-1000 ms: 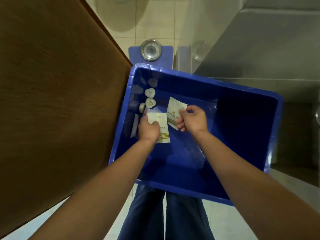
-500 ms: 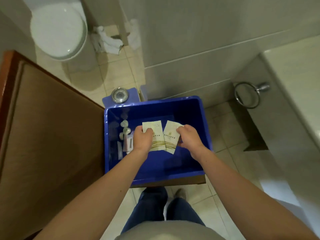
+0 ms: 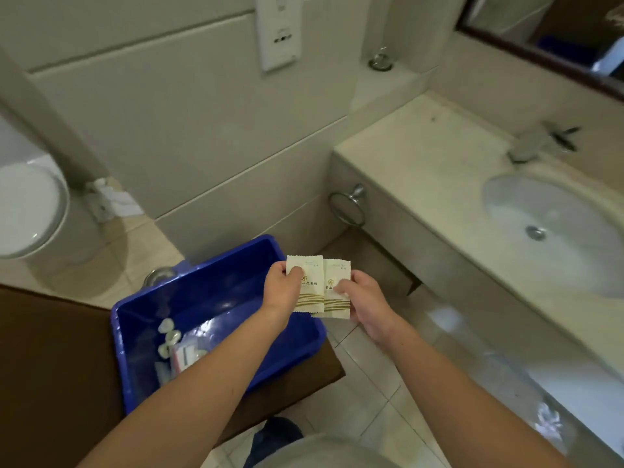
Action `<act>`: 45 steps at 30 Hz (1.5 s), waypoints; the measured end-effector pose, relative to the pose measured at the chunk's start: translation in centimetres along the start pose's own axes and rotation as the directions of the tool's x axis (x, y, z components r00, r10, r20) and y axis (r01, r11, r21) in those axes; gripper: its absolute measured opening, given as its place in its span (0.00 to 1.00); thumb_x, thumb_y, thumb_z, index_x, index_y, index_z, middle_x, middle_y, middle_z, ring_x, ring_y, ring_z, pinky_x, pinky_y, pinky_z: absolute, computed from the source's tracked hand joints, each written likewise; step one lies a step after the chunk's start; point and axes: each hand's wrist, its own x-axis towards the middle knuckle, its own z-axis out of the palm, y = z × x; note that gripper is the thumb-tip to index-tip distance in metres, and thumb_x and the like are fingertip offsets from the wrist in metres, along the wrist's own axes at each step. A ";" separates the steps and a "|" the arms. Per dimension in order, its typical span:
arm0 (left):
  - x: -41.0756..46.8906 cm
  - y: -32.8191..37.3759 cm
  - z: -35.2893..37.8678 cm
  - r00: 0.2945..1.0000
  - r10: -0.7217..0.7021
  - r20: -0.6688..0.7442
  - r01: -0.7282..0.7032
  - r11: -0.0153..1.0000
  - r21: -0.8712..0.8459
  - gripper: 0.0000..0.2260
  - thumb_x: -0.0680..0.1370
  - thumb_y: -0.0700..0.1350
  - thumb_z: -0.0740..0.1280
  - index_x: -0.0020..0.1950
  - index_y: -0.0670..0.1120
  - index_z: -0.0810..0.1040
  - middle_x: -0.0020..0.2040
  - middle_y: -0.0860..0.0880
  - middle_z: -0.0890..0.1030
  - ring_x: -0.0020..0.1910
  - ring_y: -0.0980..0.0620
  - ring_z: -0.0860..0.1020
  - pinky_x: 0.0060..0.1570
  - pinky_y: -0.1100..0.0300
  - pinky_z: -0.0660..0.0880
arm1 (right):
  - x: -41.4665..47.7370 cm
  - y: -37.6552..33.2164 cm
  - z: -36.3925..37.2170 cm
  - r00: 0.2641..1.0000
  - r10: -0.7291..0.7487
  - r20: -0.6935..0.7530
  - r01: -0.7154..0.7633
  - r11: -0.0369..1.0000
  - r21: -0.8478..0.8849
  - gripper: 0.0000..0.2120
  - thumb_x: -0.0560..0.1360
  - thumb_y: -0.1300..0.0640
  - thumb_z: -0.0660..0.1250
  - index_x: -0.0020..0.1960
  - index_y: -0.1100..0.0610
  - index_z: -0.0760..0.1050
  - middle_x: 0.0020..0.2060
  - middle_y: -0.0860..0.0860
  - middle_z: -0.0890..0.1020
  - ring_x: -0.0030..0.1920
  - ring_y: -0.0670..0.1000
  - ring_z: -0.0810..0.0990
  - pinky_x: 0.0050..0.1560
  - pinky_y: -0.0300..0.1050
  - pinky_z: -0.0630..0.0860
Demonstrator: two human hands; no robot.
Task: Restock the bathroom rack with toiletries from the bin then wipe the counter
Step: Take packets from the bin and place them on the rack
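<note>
One sink in beige counter.

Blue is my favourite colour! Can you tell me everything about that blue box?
The blue bin looks like glossy plastic: rectangular, open-topped, with a thick rim and rounded corners. It sits upright, askew, on a brown wooden surface. Small wrapped toiletries lie at its left end; the rest that shows is bare. A forearm crosses above it.
</note>
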 end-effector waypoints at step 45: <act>-25.5 14.3 66.0 0.463 0.177 0.869 -0.451 0.891 0.059 0.20 0.77 0.35 0.63 0.66 0.46 0.61 0.54 0.48 0.76 0.45 0.55 0.76 0.38 0.60 0.73 | -19.1 -2.8 -64.8 0.459 -0.120 -0.880 0.517 0.842 0.154 0.14 0.73 0.68 0.64 0.56 0.56 0.75 0.51 0.54 0.83 0.52 0.55 0.82 0.54 0.54 0.80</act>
